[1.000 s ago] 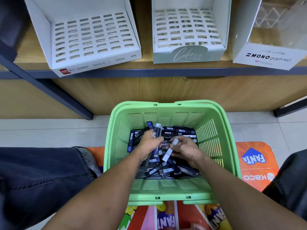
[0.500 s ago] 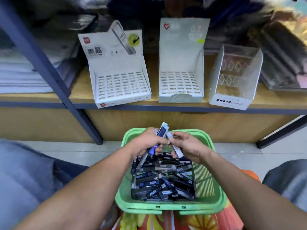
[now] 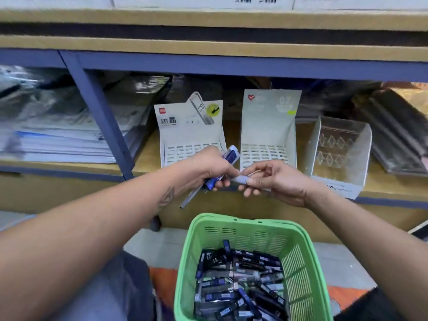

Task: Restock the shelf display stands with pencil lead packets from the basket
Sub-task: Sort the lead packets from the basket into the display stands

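My left hand (image 3: 212,166) grips a small bunch of blue and clear pencil lead packets (image 3: 229,156), raised in front of the left white slotted display stand (image 3: 192,137). Beside it my right hand (image 3: 275,179) pinches a single pale packet (image 3: 239,180) by its end, just below the middle pale green stand (image 3: 268,128). Both stands show bare slots. A green plastic basket (image 3: 208,239) on the floor below holds several dark packets (image 3: 240,286).
A clear acrylic stand with a MONO label (image 3: 340,156) sits right of the two card stands. A blue shelf upright (image 3: 97,117) stands to the left, with stacked paper goods (image 3: 58,137) behind it. An upper shelf edge (image 3: 208,45) runs overhead.
Both hands have lifted out of the basket with packets and risen to the shelf level in front of the stands. The view has tilted upward.
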### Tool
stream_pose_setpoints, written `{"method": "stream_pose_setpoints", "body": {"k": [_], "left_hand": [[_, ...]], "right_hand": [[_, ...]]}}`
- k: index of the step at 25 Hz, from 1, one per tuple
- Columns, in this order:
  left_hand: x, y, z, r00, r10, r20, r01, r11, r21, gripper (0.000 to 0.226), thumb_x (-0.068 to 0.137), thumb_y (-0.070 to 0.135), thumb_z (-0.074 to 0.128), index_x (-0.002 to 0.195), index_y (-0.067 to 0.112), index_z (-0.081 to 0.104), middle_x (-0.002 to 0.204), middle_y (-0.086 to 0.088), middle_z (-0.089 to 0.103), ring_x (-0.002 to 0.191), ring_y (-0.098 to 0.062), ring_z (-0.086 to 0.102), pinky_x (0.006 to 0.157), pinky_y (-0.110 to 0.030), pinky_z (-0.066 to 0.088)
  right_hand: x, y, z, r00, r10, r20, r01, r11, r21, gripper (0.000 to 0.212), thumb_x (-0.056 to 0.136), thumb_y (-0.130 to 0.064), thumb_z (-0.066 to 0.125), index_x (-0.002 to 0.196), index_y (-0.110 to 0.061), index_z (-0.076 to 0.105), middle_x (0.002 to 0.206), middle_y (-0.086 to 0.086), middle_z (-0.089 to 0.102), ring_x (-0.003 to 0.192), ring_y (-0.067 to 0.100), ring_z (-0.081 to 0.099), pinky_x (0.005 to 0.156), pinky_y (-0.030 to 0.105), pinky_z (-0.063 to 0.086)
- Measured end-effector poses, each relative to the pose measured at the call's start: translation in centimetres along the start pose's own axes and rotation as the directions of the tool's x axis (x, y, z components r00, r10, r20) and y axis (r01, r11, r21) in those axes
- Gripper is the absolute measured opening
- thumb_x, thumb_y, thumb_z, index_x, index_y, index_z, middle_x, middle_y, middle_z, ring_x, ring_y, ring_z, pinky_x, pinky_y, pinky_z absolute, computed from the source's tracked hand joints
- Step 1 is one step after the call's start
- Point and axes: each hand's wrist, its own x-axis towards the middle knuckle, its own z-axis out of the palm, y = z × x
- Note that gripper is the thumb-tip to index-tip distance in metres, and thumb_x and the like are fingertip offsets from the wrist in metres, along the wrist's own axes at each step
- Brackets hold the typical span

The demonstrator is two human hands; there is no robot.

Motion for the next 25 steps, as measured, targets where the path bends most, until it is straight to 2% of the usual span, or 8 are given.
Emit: {"method": "stream_pose_setpoints", "body": {"k": [3,7,13,15,18,20,22,25], "left_hand": [[0.4,1.0,-2.8,0.999,-0.029,-0.022,0.026,0.995,-0.098,0.017,0.089,0.007,0.07,0.097,-0.005,0.06,0.069,-0.02,0.07,0.036,-0.014,0.041,0.039,-0.022,0.041],[1.6,0.3,-5.9,0.994,-0.087,-0.066,0.069,0.969,-0.238,0.023,0.092,0.005,0.066,0.108,-0.01,0.059,0.071,-0.021,0.07,0.036,-0.013,0.041,0.038,-0.023,0.041],[2.4,-2.2,-8.8,0.983,-0.145,-0.111,0.118,0.968,-0.22,0.014,0.088,0.006,0.069,0.098,-0.002,0.062,0.057,-0.01,0.06,0.039,-0.015,0.041,0.051,-0.026,0.038],[2.1,-2.2,-10.1,0.977,-0.143,-0.158,0.115,0.978,-0.173,0.01,0.088,0.004,0.067,0.093,0.0,0.06,0.053,-0.009,0.058,0.038,-0.015,0.041,0.049,-0.025,0.038],[2.0,-2.8,-12.3,0.947,-0.1,-0.306,0.102,0.995,-0.011,0.007,0.088,0.001,0.064,0.087,0.001,0.057,0.049,-0.008,0.057,0.03,-0.014,0.04,0.036,-0.018,0.035],[2.4,-3.7,-13.5,0.903,-0.045,-0.427,0.108,0.986,0.125,0.006,0.085,-0.001,0.061,0.081,0.002,0.057,0.042,-0.006,0.054,0.027,-0.016,0.039,0.033,-0.018,0.031],[2.8,-4.7,-14.2,0.865,-0.012,-0.501,0.13,0.971,0.2,0.01,0.082,-0.003,0.056,0.073,0.0,0.059,0.035,-0.005,0.05,0.025,-0.018,0.039,0.033,-0.019,0.032],[3.0,-5.5,-14.6,0.85,-0.019,-0.526,0.149,0.967,0.207,0.011,0.082,-0.002,0.056,0.072,0.001,0.06,0.035,-0.005,0.05,0.026,-0.018,0.042,0.034,-0.019,0.034]], "right_hand": [[2.4,-2.3,0.5,0.984,-0.12,-0.135,0.126,0.991,0.042,0.03,0.076,-0.001,0.074,0.102,0.007,0.064,0.085,0.022,0.07,0.071,0.023,0.073,0.068,0.022,0.06],[5.5,-3.4,1.0,0.939,-0.178,-0.295,0.226,0.964,0.137,0.022,0.089,0.012,0.063,0.11,0.007,0.058,0.091,0.026,0.071,0.078,0.031,0.075,0.074,0.027,0.063],[9.1,-3.3,3.5,0.891,-0.276,-0.361,0.305,0.952,0.022,0.022,0.09,0.003,0.068,0.11,0.003,0.058,0.086,0.021,0.075,0.079,0.03,0.075,0.073,0.027,0.063],[10.3,-3.5,4.5,0.87,-0.332,-0.365,0.325,0.942,-0.084,0.017,0.093,-0.001,0.067,0.108,0.0,0.06,0.085,0.019,0.075,0.079,0.03,0.076,0.073,0.029,0.063],[12.4,-3.8,6.2,0.808,-0.476,-0.347,0.364,0.867,-0.341,0.012,0.093,-0.007,0.071,0.103,-0.003,0.068,0.085,0.014,0.075,0.079,0.023,0.075,0.076,0.029,0.061],[13.9,-4.3,7.3,0.749,-0.593,-0.297,0.371,0.745,-0.554,0.012,0.09,-0.013,0.075,0.101,-0.01,0.075,0.088,-0.001,0.075,0.082,0.008,0.071,0.078,0.022,0.056],[15.3,-4.8,8.4,0.706,-0.67,-0.23,0.369,0.626,-0.687,0.012,0.09,-0.016,0.075,0.102,-0.013,0.077,0.089,-0.01,0.072,0.081,-0.002,0.065,0.076,0.015,0.05],[17.4,-4.9,10.0,0.659,-0.739,-0.141,0.352,0.468,-0.81,0.015,0.091,-0.015,0.074,0.105,-0.014,0.074,0.093,-0.004,0.073,0.086,0.009,0.067,0.08,0.029,0.056]]}}
